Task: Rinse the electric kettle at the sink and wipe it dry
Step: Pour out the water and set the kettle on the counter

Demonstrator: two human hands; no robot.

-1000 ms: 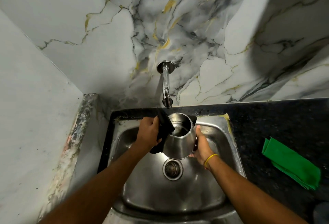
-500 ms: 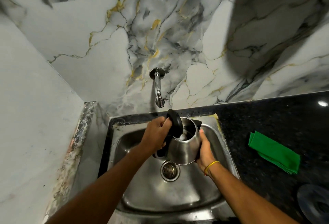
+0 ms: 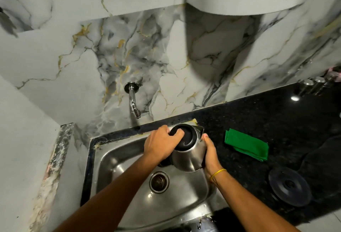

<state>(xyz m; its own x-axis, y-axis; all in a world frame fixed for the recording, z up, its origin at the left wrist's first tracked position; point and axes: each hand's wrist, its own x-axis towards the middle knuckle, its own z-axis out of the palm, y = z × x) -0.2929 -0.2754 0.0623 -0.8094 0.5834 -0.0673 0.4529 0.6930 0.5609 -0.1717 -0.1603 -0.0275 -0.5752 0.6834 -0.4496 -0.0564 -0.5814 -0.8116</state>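
Two hands grip the kettle (image 3: 190,155) at frame centre, above the sink (image 3: 118,158). The left hand (image 3: 159,144) presses on the black lid (image 3: 182,135), fingers curled over it; the right hand (image 3: 210,153) cups the steel side. A green cloth (image 3: 246,144) lies right on the counter (image 3: 276,117), the round base (image 3: 289,186) lower right.

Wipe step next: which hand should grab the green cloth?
Right. The right hand on the kettle side is nearest the green cloth on the counter; the left hand presses the lid, farther away.
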